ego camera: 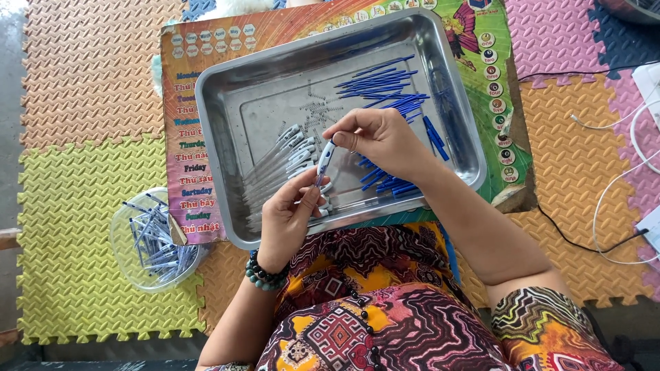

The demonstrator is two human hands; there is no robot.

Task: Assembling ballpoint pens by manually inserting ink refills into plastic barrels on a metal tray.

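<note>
My left hand (289, 218) and my right hand (381, 141) hold one clear pen with a blue tip (324, 159) between them, over the near part of a steel tray (227, 103). The left hand grips the pen's lower end, the right pinches its upper end. In the tray lie several clear pen barrels (278, 168), a pile of blue refills (388, 86) and small metal springs (317, 110).
A clear plastic bowl (124, 257) with several finished pens stands left of the tray on the foam floor mats. The tray rests on a colourful printed board (185, 137). White and black cables (619, 199) trail at the right.
</note>
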